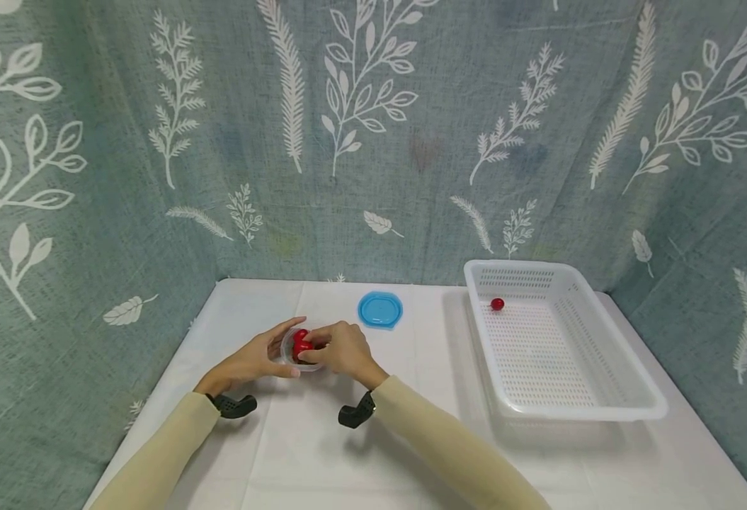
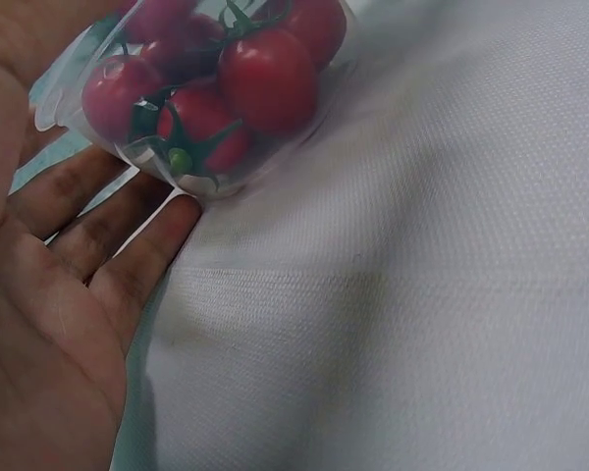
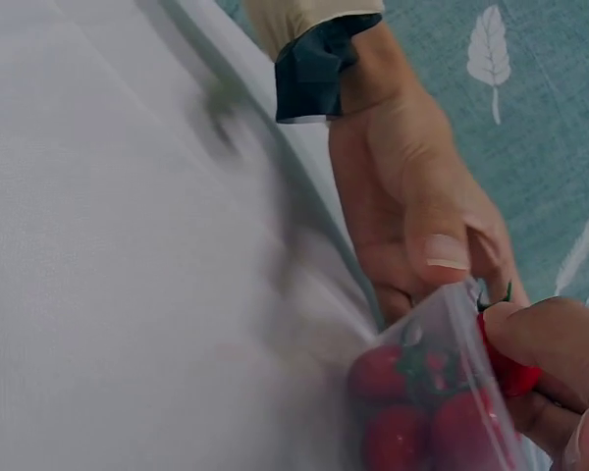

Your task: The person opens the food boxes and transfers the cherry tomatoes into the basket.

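No readable text, labels, brands or numbers, only white leaf patterns on the teal backdrop cloth [image 1: 373, 142]

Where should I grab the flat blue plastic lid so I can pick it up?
Probably by its rim. The flat blue plastic lid lies flat on the white table, so there is nothing tall to wrap fingers round. Come from above on its near edge, which is free, and pinch the raised rim with thumb and fingertips.
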`<state>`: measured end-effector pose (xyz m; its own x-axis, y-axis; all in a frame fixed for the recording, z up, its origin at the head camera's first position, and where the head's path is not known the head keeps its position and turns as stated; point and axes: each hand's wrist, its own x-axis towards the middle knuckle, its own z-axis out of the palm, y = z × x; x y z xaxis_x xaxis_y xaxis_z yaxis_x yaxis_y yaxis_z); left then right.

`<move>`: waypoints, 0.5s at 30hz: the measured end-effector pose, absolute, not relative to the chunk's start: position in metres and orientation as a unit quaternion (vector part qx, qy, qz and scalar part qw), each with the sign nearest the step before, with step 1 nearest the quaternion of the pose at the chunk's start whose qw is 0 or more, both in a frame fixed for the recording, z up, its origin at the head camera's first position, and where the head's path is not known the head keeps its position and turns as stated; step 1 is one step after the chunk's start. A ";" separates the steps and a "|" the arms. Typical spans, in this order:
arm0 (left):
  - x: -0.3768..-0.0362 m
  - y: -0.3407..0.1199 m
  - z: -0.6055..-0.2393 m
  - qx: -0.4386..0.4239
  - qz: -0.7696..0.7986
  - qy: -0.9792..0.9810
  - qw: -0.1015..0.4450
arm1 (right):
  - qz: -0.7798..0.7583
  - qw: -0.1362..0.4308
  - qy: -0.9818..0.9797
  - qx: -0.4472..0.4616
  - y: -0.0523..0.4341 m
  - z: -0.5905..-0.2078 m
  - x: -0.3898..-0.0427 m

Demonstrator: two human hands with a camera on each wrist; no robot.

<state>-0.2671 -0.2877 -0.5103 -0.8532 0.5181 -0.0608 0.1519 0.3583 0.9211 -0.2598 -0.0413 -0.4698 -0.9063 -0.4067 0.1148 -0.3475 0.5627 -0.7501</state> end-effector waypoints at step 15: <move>-0.269 -0.287 -0.513 0.202 0.530 0.804 0.178 | -0.428 0.004 0.871 -0.241 -0.016 -0.450 -0.265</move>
<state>-0.2686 -0.2870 -0.5125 -0.8552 0.5132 -0.0723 0.1362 0.3571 0.9241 -0.2654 -0.0160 -0.4500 -0.8836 -0.4236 0.1994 -0.4165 0.5166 -0.7481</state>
